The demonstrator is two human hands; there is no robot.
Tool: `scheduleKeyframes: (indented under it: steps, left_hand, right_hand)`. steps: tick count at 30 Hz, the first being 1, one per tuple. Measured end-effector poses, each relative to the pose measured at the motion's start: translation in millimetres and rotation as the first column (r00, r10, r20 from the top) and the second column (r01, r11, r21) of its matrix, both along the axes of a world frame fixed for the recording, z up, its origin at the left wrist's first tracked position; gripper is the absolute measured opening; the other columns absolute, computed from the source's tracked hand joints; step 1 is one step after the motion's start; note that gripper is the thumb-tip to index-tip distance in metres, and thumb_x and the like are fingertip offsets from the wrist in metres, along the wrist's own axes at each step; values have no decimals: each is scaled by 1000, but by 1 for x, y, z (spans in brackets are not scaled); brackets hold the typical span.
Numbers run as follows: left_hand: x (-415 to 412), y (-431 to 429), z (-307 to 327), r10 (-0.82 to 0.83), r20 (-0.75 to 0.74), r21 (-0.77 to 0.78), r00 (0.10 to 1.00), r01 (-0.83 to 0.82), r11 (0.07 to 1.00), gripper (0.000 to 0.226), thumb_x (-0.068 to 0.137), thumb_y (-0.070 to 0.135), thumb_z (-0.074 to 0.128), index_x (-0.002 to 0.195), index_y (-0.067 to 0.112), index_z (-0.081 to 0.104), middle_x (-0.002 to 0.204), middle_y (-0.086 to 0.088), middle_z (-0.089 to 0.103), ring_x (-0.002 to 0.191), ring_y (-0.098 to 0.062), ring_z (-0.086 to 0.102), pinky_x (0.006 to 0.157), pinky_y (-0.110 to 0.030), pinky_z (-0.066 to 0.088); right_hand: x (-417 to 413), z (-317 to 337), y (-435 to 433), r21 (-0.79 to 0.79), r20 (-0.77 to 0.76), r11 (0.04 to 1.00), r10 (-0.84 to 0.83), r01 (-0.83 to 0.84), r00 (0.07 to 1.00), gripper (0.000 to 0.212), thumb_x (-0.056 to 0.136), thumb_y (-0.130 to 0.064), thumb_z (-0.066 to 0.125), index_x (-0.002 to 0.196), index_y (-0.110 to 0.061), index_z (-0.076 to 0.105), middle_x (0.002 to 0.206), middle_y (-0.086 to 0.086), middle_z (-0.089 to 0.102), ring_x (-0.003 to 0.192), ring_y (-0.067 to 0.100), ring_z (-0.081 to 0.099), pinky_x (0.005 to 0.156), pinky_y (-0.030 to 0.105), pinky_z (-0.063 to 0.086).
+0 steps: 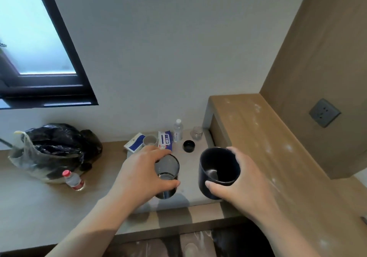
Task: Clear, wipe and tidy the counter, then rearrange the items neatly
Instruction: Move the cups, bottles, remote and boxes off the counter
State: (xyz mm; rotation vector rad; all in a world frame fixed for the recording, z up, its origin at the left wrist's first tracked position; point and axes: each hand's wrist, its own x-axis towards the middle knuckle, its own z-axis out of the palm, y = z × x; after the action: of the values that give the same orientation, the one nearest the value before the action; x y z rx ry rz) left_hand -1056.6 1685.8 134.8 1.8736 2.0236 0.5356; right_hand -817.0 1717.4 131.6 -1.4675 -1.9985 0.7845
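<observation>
The left hand (139, 175) grips a glass (167, 169) from its left side, fingers curled over the far rim and thumb pressed on the near wall. The glass is clear with a dark tint and shows nothing inside. The right hand (244, 179) grips a dark mug (218, 167) from its right side, thumb on the near wall and fingers wrapped behind the far rim; the mug's mouth faces up toward the camera and looks empty. Glass and mug are side by side, close but apart, both over the near part of a grey mat (190, 195) on the counter (39, 207); whether they rest on the mat or are held just above it cannot be told. Farther back on the mat lies a black lid (188, 146). Behind it, along the wall from left to right, are a blue-and-white box (134, 142), a small cup (150, 140), a wipes pack (165, 139), an upright bottle (177, 131) with a white cap and a small clear jar (196, 132). Well to the left on the counter sits a black bag (53, 151) inside a clear one, with a red-capped bottle (73, 180) just in front of it. A wooden shelf (258, 137) rises at the right of the mat, with a socket (324, 112) on the panel beyond. A dark-framed window (35, 38) is at upper left.
</observation>
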Motion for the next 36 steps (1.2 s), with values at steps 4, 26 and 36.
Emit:
scheduleKeyframes:
  steps: [4, 26, 36]
  left_hand:
    - [-10, 51, -12, 25, 4, -26, 1000, -25, 999, 80, 64, 59, 78, 136, 38, 50, 128, 19, 51, 111, -1, 49, 94, -21, 48]
    - [-80, 171, -140, 246, -145, -477, 958, -285, 831, 63, 64, 57, 79, 111, 30, 47, 109, 9, 51, 92, -12, 55, 75, -28, 52]
    - [-163, 186, -210, 296, -194, -501, 935, -353, 790, 65, 66, 53, 79, 113, 26, 45, 110, 5, 49, 87, -19, 58, 68, -34, 54]
  right_hand:
    - [-9, -19, 58, -68, 22, 998, 8, -7, 1000, 72, 50, -54, 81, 111, -52, 43, 108, -30, 53, 102, -7, 52, 75, 11, 42]
    - [-81, -142, 205, -402, 293, 905, 270, -138, 917, 93, 57, -57, 79, 133, -30, 32, 130, -11, 44, 116, 11, 48, 86, 20, 42]
    - [-174, -221, 226, -487, 383, 867, 325, -111, 865, 103, 56, -50, 79, 140, -19, 29, 136, -2, 42, 123, 19, 46, 96, 31, 46]
